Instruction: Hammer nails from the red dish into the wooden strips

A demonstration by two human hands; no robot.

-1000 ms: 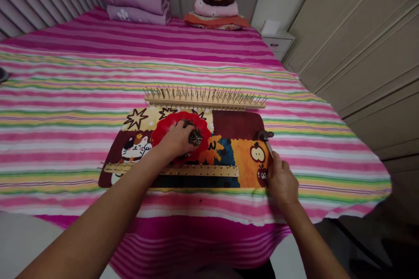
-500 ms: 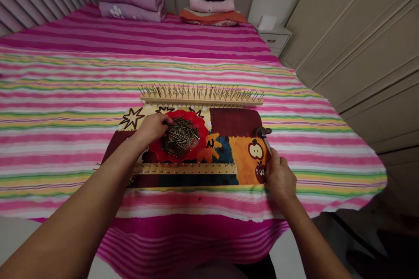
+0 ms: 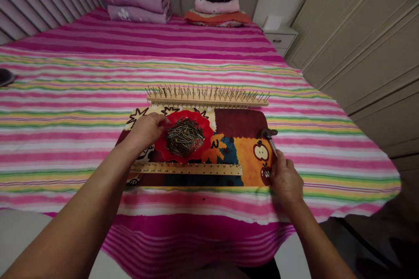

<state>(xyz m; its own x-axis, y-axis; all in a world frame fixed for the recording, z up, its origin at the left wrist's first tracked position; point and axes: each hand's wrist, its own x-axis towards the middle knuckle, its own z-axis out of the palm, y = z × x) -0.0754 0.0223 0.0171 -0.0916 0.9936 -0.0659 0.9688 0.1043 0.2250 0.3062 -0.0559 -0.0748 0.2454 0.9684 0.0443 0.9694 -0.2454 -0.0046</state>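
My right hand [image 3: 286, 178] is wrapped round the handle of a hammer [image 3: 270, 134], its dark head lying over the right side of a patterned mat [image 3: 238, 122]. My left hand [image 3: 151, 128] is at the left rim of a red scalloped bowl [image 3: 160, 147], fingers pressed together. What they pinch, if anything, is hidden. Many loose nails [image 3: 185, 136] are heaped in the bowl. Nearer me lies a wooden strip [image 3: 196, 168] with nails along it, its left end partly behind my left forearm. Beyond the bowl is another wooden strip [image 3: 209, 102] bristling with upright nails.
Everything rests on a bed with a striped cover [image 3: 310, 152]. Folded purple bedding [image 3: 137, 4] and a smaller pile with a pink pillow [image 3: 216, 5] are at the far end. A nightstand [image 3: 279, 39] and wardrobe doors [image 3: 369, 52] stand right. A dark object [image 3: 5, 77] shows far left.
My left hand has drawn back from the nails to the bowl's left rim. The whole view has shifted slightly, bringing a dark object in at the left. My right hand still holds the hammer.
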